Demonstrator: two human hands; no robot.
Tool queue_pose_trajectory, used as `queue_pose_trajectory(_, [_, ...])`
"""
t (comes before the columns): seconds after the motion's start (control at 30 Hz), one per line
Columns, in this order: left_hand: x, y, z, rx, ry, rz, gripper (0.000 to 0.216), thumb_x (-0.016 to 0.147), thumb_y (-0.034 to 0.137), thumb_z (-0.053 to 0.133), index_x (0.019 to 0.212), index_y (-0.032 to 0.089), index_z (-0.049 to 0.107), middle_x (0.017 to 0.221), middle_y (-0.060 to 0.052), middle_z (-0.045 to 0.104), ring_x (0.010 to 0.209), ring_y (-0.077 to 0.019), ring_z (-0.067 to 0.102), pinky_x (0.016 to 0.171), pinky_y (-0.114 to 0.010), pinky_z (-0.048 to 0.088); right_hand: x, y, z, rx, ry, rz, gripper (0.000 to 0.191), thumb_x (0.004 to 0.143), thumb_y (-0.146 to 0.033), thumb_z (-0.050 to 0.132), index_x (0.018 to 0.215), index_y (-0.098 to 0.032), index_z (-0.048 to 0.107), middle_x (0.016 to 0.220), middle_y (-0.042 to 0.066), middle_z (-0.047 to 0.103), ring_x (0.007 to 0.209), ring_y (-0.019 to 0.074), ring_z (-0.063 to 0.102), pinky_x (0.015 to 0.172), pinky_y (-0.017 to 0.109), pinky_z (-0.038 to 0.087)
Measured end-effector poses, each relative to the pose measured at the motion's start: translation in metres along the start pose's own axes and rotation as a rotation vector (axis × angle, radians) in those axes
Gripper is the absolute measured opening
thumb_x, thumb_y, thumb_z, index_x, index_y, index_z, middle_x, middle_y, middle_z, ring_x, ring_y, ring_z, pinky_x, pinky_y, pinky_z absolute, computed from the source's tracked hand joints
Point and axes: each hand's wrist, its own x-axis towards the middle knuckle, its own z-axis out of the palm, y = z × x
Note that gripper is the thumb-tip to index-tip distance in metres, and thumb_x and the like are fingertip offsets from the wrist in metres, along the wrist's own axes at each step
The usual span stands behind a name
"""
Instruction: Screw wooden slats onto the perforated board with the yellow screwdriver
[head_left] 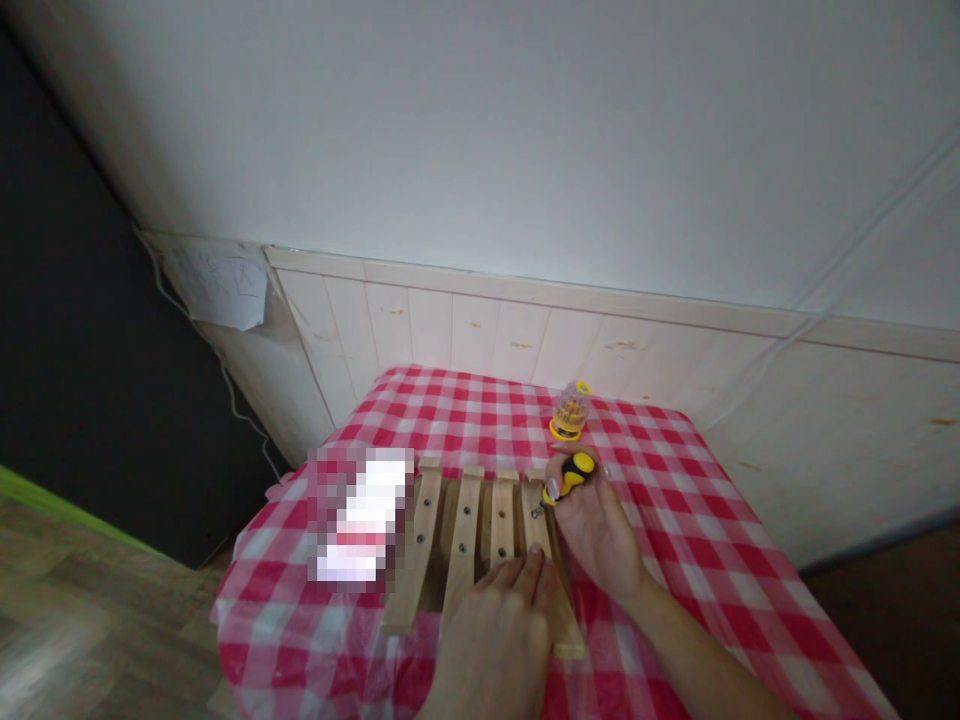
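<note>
A slatted wooden frame (461,530) with screws in its slats lies on a table under a red-and-white checked cloth (675,500). My left hand (499,625) rests flat on the near ends of the right slats, fingers together and stretched out. My right hand (592,520) grips a yellow-and-black screwdriver (571,475), whose tip points down-left at the rightmost slat near its far end.
A small yellow bit holder with a clear cap (570,412) stands on the cloth behind the frame. A blurred patch (360,520) covers something to the left of the frame. A white panelled wall (525,340) runs behind the table; wooden floor (90,600) lies to the left.
</note>
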Motion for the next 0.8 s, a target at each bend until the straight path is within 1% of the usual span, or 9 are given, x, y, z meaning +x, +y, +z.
queue_pose_trajectory(0.13, [0.0,0.001,-0.003,0.002,-0.02,-0.009,0.051,0.095,-0.002,0.054,0.145,0.004,0.063,0.149,-0.022,0.06,0.13,-0.0299,0.069,0.106,-0.034,0.06,0.001,-0.001,0.0,-0.006,0.042,0.005,0.037,0.094,-0.066,0.066,0.096,-0.029,0.065,0.073,-0.002,0.052,0.066,0.0179,0.042,0.064,0.031,0.041])
queue_pose_trajectory(0.23, [0.001,0.001,-0.006,-0.005,-0.052,-0.018,0.051,0.095,-0.002,0.054,0.145,0.003,0.062,0.15,-0.023,0.057,0.133,-0.0305,0.067,0.107,-0.035,0.059,0.001,-0.001,0.001,-0.02,0.039,0.0,0.038,0.092,-0.067,0.067,0.095,-0.029,0.064,0.072,-0.002,0.052,0.066,0.018,0.042,0.063,0.031,0.041])
queue_pose_trajectory(0.33, [0.001,0.001,-0.007,-0.017,-0.07,-0.023,0.051,0.095,-0.001,0.055,0.146,0.003,0.062,0.15,-0.024,0.058,0.133,-0.031,0.067,0.108,-0.036,0.059,0.001,0.0,0.002,-0.034,0.03,-0.005,0.036,0.094,-0.065,0.066,0.095,-0.03,0.063,0.071,-0.003,0.051,0.064,0.0173,0.042,0.062,0.031,0.042])
queue_pose_trajectory(0.4, [0.001,0.001,-0.006,-0.011,-0.052,-0.015,0.052,0.095,-0.002,0.054,0.145,0.004,0.062,0.149,-0.023,0.059,0.131,-0.0306,0.068,0.107,-0.036,0.06,0.002,0.0,0.0,-0.048,0.012,-0.012,0.036,0.095,-0.066,0.063,0.095,-0.03,0.064,0.072,-0.003,0.051,0.063,0.0169,0.044,0.063,0.031,0.044])
queue_pose_trajectory(0.47, [0.001,0.0,-0.004,-0.007,-0.022,-0.003,0.052,0.094,-0.003,0.054,0.145,0.005,0.063,0.148,-0.023,0.06,0.13,-0.0303,0.07,0.106,-0.036,0.06,0.003,0.002,-0.003,-0.071,-0.015,-0.027,0.036,0.096,-0.066,0.063,0.096,-0.03,0.065,0.077,-0.002,0.056,0.065,0.0169,0.048,0.066,0.032,0.047])
queue_pose_trajectory(0.53, [0.001,-0.001,-0.003,-0.02,-0.013,0.001,0.052,0.094,-0.003,0.055,0.145,0.004,0.063,0.148,-0.024,0.06,0.13,-0.0305,0.07,0.107,-0.036,0.06,0.004,0.003,-0.008,-0.101,-0.051,-0.049,0.031,0.097,-0.062,0.064,0.099,-0.031,0.066,0.085,-0.002,0.061,0.068,0.0171,0.052,0.069,0.033,0.049])
queue_pose_trajectory(0.6, [0.001,-0.001,-0.003,-0.034,-0.021,-0.005,0.052,0.094,-0.003,0.056,0.145,0.003,0.063,0.148,-0.024,0.06,0.13,-0.0306,0.07,0.107,-0.037,0.06,0.003,0.004,-0.012,-0.138,-0.096,-0.072,0.024,0.099,-0.057,0.065,0.104,-0.033,0.065,0.087,-0.002,0.063,0.07,0.0175,0.054,0.07,0.034,0.049])
queue_pose_trajectory(0.7, [0.001,0.0,-0.004,-0.036,-0.031,-0.014,0.05,0.095,-0.003,0.056,0.144,0.002,0.063,0.149,-0.025,0.059,0.13,-0.0309,0.069,0.106,-0.036,0.061,0.002,0.005,-0.015,-0.169,-0.12,-0.076,0.022,0.1,-0.055,0.064,0.107,-0.035,0.062,0.079,-0.003,0.061,0.068,0.0179,0.051,0.067,0.032,0.045])
queue_pose_trajectory(0.8, [0.001,0.0,-0.004,-0.034,-0.036,-0.013,0.049,0.096,-0.002,0.057,0.145,-0.001,0.061,0.149,-0.027,0.058,0.131,-0.0315,0.069,0.106,-0.036,0.061,0.001,0.004,-0.012,-0.17,-0.057,-0.049,0.028,0.098,-0.059,0.066,0.108,-0.033,0.061,0.073,-0.004,0.056,0.064,0.0177,0.045,0.063,0.031,0.041])
